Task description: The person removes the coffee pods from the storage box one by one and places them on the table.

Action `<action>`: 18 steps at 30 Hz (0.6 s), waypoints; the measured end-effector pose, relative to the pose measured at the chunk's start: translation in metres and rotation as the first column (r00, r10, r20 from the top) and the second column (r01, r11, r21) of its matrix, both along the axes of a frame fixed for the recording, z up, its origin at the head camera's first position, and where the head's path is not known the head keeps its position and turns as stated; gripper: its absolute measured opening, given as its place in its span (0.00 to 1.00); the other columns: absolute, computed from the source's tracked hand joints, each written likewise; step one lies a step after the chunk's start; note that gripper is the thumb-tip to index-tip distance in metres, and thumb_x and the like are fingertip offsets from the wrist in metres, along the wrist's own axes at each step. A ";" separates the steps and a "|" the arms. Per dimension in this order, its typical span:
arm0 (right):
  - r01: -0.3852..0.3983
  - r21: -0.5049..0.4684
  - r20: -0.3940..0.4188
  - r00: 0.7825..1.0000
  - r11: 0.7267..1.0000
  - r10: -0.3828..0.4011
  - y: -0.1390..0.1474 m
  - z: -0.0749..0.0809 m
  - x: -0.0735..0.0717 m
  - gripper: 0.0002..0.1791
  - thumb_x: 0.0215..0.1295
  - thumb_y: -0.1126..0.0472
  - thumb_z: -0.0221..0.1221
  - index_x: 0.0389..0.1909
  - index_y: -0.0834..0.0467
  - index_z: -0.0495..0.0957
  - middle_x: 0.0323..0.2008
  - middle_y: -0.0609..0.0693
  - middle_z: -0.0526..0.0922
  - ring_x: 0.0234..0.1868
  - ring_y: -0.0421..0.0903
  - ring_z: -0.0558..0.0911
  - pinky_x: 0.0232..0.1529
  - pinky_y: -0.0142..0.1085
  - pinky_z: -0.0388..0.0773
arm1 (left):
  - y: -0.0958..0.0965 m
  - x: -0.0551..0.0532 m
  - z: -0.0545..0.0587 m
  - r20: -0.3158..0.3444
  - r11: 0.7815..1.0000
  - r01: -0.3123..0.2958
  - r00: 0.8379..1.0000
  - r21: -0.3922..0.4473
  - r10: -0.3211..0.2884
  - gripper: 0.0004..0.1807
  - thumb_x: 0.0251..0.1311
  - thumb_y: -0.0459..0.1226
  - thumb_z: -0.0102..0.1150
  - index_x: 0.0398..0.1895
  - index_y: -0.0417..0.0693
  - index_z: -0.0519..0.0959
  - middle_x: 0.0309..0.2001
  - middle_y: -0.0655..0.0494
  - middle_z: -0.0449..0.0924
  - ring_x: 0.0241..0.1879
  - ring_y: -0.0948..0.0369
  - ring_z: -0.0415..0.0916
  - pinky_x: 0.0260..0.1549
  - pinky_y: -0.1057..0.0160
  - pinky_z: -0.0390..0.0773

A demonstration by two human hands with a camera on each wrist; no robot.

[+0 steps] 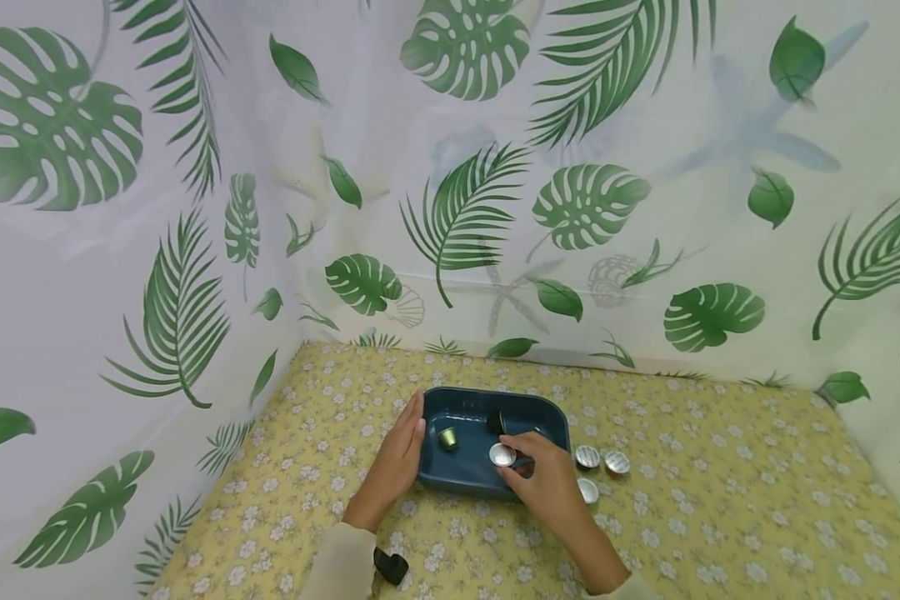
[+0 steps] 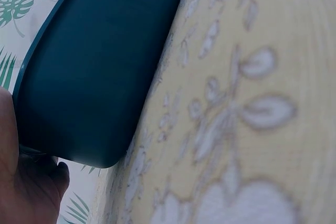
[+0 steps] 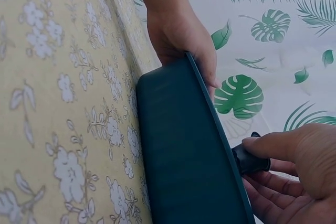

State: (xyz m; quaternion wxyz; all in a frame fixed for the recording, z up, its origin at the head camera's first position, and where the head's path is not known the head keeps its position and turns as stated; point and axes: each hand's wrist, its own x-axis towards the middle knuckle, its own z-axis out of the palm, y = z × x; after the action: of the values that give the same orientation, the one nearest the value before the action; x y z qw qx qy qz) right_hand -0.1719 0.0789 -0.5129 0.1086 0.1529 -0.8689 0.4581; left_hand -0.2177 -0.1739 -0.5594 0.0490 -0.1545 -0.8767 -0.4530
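Observation:
My right hand pinches a coffee capsule between thumb and fingers, above the dark blue tray. The capsule's silver lid faces up in the head view; its dark body shows by the tray rim in the right wrist view. My left hand rests along the tray's left end, fingers fairly straight against the outer wall. Inside the tray lie a green-gold capsule on the left and a black capsule near the middle. My right hand hides part of the tray's right side.
Right of the tray, three silver-lidded capsules stand on the yellow flowered cloth: one beside the tray, another farther right, a third nearer me, partly behind my hand. A leaf-patterned curtain rises behind. A black strap shows near my left sleeve.

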 end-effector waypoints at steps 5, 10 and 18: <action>-0.003 -0.022 -0.011 1.000 1.000 0.003 0.003 0.002 0.005 0.24 0.50 0.75 0.75 0.51 0.62 0.86 0.43 0.51 0.85 0.39 0.46 0.85 0.34 0.27 0.82 | 0.000 0.000 0.001 -0.006 1.000 -0.002 1.000 0.001 0.002 0.29 0.84 0.43 0.31 0.83 0.55 0.41 0.82 0.60 0.36 0.80 0.51 0.39 0.76 0.47 0.48; 0.004 -0.027 -0.026 1.000 1.000 -0.005 0.008 0.005 0.010 0.24 0.49 0.75 0.75 0.51 0.61 0.86 0.43 0.51 0.85 0.39 0.45 0.85 0.34 0.27 0.82 | 0.000 0.001 0.002 -0.006 1.000 0.007 1.000 0.006 -0.007 0.29 0.84 0.42 0.31 0.83 0.53 0.41 0.82 0.59 0.36 0.80 0.50 0.39 0.76 0.47 0.48; 0.017 -0.027 -0.018 1.000 1.000 -0.017 0.013 0.007 0.014 0.25 0.49 0.75 0.75 0.52 0.61 0.86 0.44 0.51 0.85 0.39 0.45 0.85 0.34 0.27 0.82 | 0.001 0.002 0.005 0.000 1.000 0.005 1.000 0.002 -0.005 0.30 0.84 0.43 0.31 0.83 0.50 0.42 0.82 0.58 0.37 0.80 0.50 0.40 0.76 0.46 0.49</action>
State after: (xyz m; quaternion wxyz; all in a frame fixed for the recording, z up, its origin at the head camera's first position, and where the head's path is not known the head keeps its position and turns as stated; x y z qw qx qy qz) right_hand -0.1577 0.0919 -0.5063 0.1222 0.1481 -0.8630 0.4672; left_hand -0.2161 -0.1733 -0.5543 0.0481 -0.1564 -0.8759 -0.4540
